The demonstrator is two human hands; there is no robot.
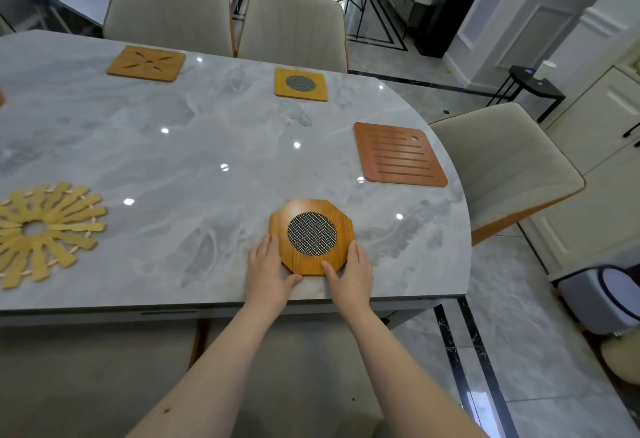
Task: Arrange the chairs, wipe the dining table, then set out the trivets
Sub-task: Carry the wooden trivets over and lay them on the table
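Observation:
An octagonal wooden trivet (311, 234) with a round metal mesh centre lies flat on the grey marble dining table (194, 160) near its front edge. My left hand (267, 271) touches the trivet's left edge with straight fingers. My right hand (349, 273) rests against its right edge, thumb on the wood. Other trivets lie around the table: a slatted reddish one (400, 154), a small square mesh one (301, 84), a square one with leaf cut-outs (146, 64) and a bamboo sunburst one (41, 231).
Two beige chairs (292, 27) stand at the table's far side and another (498, 164) at its right end. A chair back (104, 375) sits below the front edge. A bin (602, 295) stands on the floor at the right.

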